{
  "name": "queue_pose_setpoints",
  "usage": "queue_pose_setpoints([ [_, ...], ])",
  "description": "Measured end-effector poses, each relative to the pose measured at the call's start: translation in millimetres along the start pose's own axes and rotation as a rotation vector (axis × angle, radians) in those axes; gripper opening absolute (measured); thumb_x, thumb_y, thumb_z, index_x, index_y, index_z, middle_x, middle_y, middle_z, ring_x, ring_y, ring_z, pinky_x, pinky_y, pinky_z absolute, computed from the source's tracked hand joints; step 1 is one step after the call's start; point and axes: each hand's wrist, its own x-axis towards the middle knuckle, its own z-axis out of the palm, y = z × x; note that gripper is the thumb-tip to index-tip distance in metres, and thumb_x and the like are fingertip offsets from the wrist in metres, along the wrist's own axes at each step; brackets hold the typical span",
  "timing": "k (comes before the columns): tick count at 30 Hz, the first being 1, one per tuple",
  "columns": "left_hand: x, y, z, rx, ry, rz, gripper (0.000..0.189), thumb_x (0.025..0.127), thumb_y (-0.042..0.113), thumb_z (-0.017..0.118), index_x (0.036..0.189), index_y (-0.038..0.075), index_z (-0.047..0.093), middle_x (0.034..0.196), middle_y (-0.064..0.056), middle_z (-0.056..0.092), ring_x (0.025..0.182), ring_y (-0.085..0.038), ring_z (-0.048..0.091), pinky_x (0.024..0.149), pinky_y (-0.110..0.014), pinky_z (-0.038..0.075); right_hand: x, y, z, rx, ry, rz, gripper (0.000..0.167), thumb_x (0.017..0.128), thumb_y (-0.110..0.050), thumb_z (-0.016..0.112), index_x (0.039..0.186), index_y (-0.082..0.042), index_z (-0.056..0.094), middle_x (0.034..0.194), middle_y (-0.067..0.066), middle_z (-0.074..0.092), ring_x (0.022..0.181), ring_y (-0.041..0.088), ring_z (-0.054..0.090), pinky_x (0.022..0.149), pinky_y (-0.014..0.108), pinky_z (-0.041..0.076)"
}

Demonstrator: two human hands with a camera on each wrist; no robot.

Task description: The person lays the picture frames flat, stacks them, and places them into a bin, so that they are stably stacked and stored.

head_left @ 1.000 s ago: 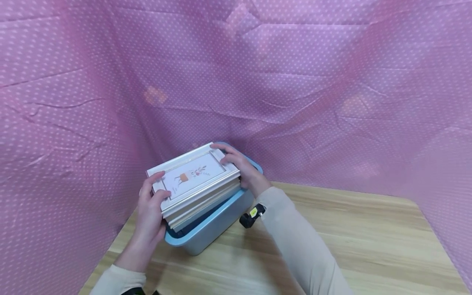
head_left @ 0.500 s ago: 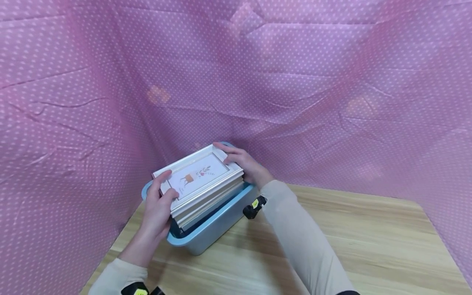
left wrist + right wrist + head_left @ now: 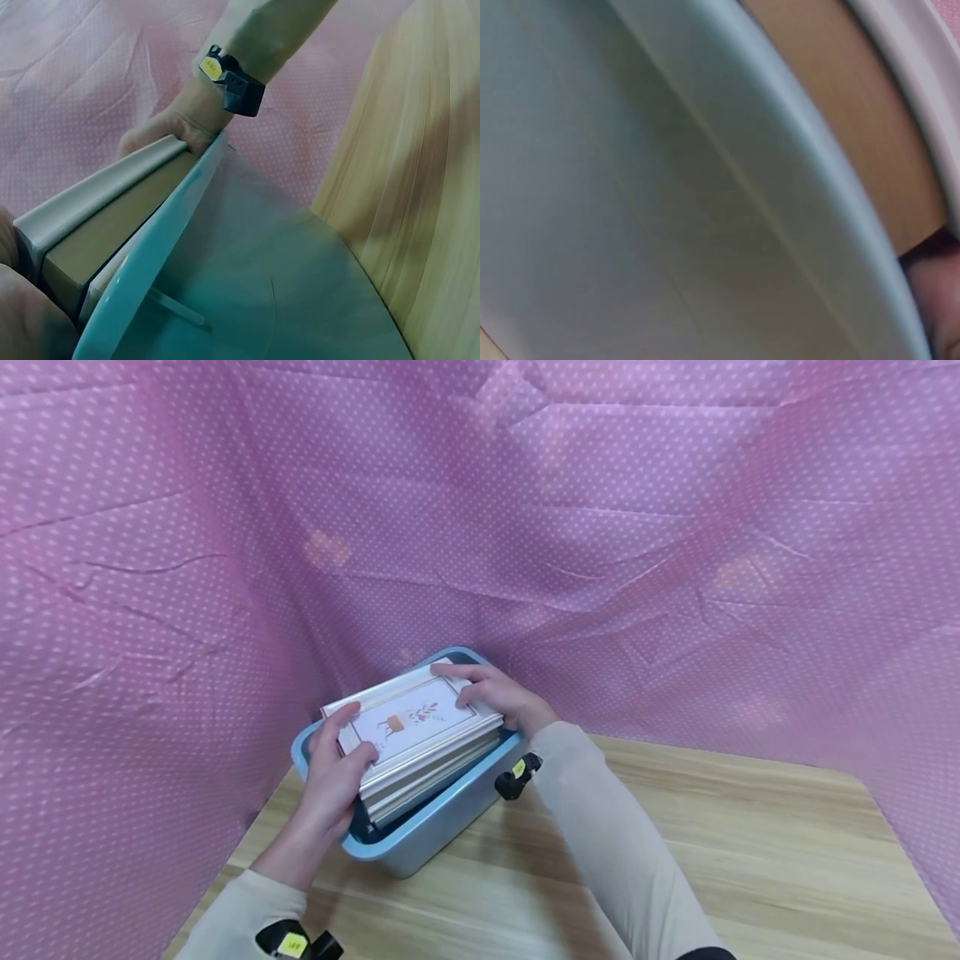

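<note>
Two stacked white picture frames [image 3: 423, 722], the upper one showing a deer and leaves, lie tilted within the mouth of a blue plastic bin [image 3: 442, 822]. My left hand [image 3: 330, 781] grips the stack's left end, thumb and a finger on the top frame's border. At the opposite end my right hand [image 3: 498, 693] holds on the same way, fingers spread over the corner. In the left wrist view the frames' edges [image 3: 112, 214] sit right beside the bin's rim [image 3: 150, 247]. The right wrist view is mostly the bin's outer wall [image 3: 652, 187]. Fingers under the stack are hidden.
The bin stands on a light wooden table [image 3: 675, 827], near its back left corner. Pink dotted cloth [image 3: 562, 543] hangs close behind and to the left. Black cameras [image 3: 517, 777] are strapped at the wrists.
Both hands have shifted the frames a little right and lower into the bin. More of the bin's left and back rim shows now.
</note>
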Motion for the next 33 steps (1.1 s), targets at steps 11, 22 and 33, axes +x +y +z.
queue_pose_setpoints([
  [11, 4.0, -1.6, 5.3, 0.04, 0.007, -0.054, 0.086, 0.091, -0.003, 0.058, 0.17, 0.021, 0.034, 0.175, -0.019, 0.002, 0.149, -0.037, 0.033, 0.114, -0.038, 0.041, -2.4, -5.9, -1.7, -0.072, -0.007, 0.015, 0.071, 0.093, -0.009, 0.067, 0.153, -0.045, 0.059, 0.169, 0.003, 0.036, 0.101, 0.025, 0.066, 0.071, 0.027, 0.058],
  [22, 8.2, -4.7, 8.0, 0.037, 0.011, -0.127, 0.093, 0.09, -0.004, 0.058, 0.173, 0.024, 0.027, 0.176, -0.02, 0.005, 0.151, -0.04, 0.031, 0.121, -0.045, 0.041, 3.1, 1.5, -6.6, -0.116, -0.048, 0.054, 0.072, 0.092, -0.008, 0.07, 0.152, -0.046, 0.06, 0.168, 0.001, 0.033, 0.115, 0.026, 0.059, 0.08, 0.028, 0.057],
  [33, 11.3, -3.4, 10.2, 0.046, 0.038, -0.13, 0.097, 0.086, -0.007, 0.06, 0.172, 0.023, 0.028, 0.175, -0.022, 0.008, 0.151, -0.041, 0.031, 0.12, -0.045, 0.041, 10.1, 4.1, -9.1, -0.102, -0.084, 0.076, 0.074, 0.092, -0.005, 0.07, 0.152, -0.046, 0.059, 0.167, 0.0, 0.036, 0.113, 0.025, 0.061, 0.08, 0.027, 0.058],
])
